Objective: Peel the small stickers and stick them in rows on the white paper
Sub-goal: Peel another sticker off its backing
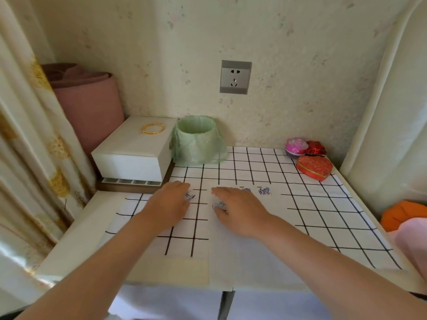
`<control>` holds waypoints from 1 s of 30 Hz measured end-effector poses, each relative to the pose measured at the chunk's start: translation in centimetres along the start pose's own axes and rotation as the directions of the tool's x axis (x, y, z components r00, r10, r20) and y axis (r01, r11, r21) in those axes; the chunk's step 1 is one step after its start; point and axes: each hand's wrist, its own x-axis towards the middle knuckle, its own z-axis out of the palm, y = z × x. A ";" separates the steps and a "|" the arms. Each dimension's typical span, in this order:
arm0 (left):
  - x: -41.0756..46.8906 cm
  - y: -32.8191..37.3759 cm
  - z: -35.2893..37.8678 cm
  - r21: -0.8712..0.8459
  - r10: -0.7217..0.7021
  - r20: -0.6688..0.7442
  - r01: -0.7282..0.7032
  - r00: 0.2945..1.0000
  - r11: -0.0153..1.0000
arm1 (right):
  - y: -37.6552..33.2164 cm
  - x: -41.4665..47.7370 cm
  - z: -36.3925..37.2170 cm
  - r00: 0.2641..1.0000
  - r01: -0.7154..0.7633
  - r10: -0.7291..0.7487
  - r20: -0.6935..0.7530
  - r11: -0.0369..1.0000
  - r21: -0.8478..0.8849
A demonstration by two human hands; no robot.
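A sticker (189, 196) is being pinched by the left hand (171, 202), fingers curled, at frame centre. The paper (242, 255) is being pressed by the right hand (240, 209), fingers straight. Its row (264, 191) is lying just rightward, nearer that hand.

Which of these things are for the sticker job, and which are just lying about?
For the job: stickers, white paper, left hand, right hand.
Lying about: white box, gold bangles, green-lined bin, heart-shaped tin, pink roll.
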 end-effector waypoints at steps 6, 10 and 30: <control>0.5 -1.9 0.8 -0.041 0.069 0.032 -0.068 0.997 0.997 | -2.9 3.1 1.0 0.999 0.043 -0.043 0.003 0.998 0.037; 0.4 -2.4 -0.2 -0.018 0.116 0.013 -0.116 0.993 0.993 | -3.9 4.5 1.9 0.999 0.017 -0.017 -0.046 1.000 0.008; 0.1 -2.1 -1.6 -0.411 -0.060 -0.102 0.013 0.993 0.912 | -4.5 5.5 0.0 0.954 -0.266 0.289 0.075 0.707 0.655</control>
